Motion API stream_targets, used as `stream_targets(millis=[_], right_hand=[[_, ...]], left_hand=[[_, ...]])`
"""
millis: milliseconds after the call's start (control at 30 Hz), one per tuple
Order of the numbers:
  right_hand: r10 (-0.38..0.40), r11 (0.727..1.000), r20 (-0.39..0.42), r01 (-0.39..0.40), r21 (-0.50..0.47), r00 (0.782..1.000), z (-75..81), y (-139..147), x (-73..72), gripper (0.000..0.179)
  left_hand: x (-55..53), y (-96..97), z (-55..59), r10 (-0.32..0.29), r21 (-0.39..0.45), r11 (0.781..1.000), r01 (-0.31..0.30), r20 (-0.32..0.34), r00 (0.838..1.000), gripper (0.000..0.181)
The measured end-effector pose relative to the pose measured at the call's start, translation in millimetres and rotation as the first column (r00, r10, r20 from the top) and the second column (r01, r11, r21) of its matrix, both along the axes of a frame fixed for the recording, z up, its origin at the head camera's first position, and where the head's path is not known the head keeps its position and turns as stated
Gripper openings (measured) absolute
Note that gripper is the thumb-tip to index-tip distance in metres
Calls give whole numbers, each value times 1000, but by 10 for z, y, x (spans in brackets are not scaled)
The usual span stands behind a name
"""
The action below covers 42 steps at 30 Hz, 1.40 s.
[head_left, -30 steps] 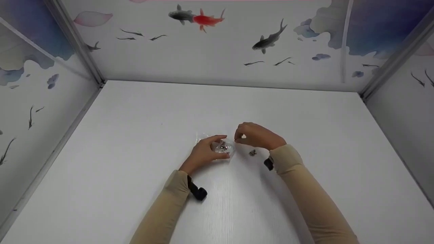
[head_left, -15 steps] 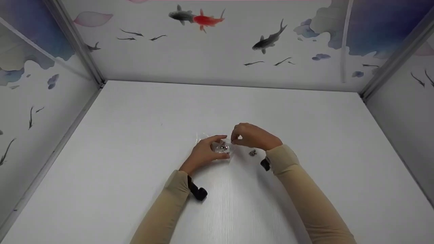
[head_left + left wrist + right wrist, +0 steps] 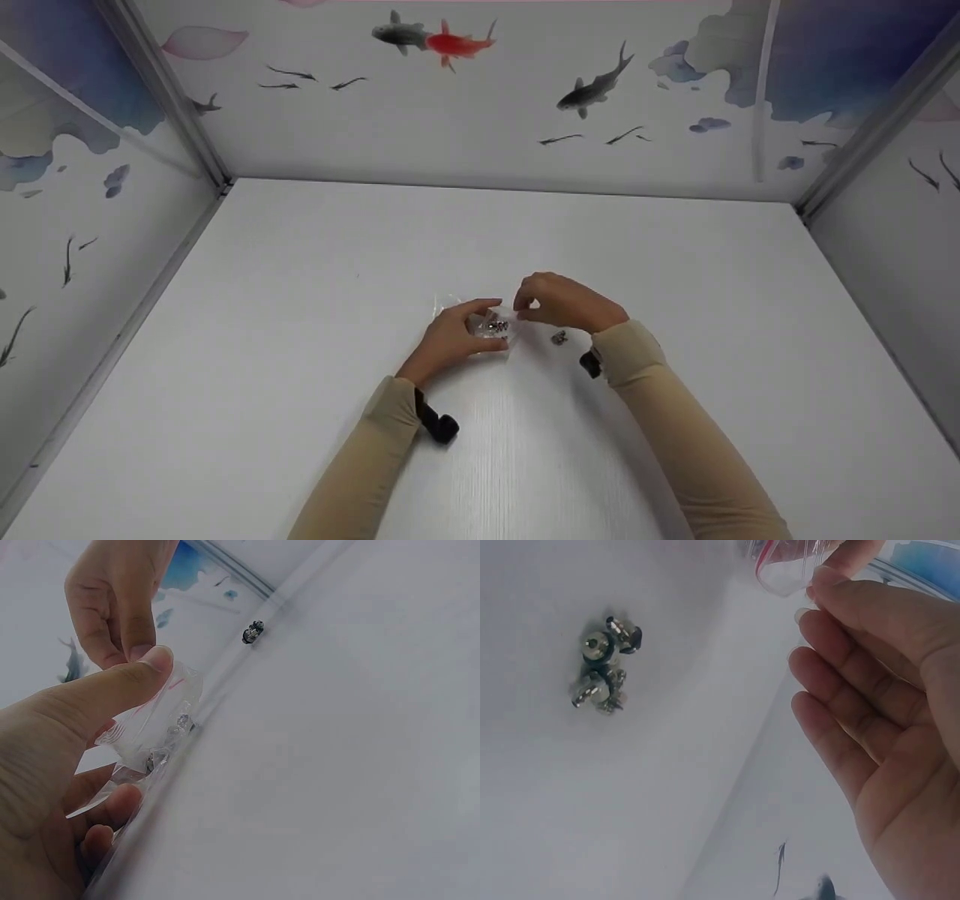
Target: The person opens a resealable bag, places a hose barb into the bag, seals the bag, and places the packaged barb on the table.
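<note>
White desk [image 3: 300, 315] carries all. Step judged: loading small metal fittings into clear zip bag [image 3: 154, 727], held low over desk centre. Next calls for fetching loose fittings [image 3: 604, 671] lying right of bag. Left hand [image 3: 450, 341] grips bag, thumb on top. Right hand [image 3: 566, 302] at bag mouth, fingertips pinched; contents: cannot tell.

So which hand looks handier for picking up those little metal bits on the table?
The right hand, probably: the metal bits lie just beside it, while the left hand is busy holding the plastic bag.
</note>
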State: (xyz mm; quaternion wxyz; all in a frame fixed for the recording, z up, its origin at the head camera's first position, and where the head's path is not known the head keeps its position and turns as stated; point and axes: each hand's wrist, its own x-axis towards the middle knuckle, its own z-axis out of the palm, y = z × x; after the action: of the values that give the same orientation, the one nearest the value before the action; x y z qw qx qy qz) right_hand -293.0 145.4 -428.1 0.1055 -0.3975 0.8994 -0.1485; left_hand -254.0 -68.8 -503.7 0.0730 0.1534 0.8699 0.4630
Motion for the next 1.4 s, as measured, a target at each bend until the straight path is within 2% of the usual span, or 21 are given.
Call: stream_targets(millis=[367, 733, 1033, 1400], right_hand=[[-81, 997, 89, 80, 18, 993, -53, 187, -16, 17], [-93, 996, 120, 92, 12, 988, -86, 366, -25, 13], [-157, 987, 187, 151, 45, 970, -114, 474, -13, 10], [-186, 982, 191, 175, 72, 964, -162, 509, -9, 10]], left_hand=[[-5, -2, -3, 6, -1, 1000, -6, 10, 1000, 69], [-12, 0, -6, 10, 8, 1000, -10, 5, 1000, 70], [-3, 4, -11, 10, -1, 1000, -10, -2, 1000, 70], [-7, 1, -7, 10, -5, 1000, -10, -4, 1000, 71]])
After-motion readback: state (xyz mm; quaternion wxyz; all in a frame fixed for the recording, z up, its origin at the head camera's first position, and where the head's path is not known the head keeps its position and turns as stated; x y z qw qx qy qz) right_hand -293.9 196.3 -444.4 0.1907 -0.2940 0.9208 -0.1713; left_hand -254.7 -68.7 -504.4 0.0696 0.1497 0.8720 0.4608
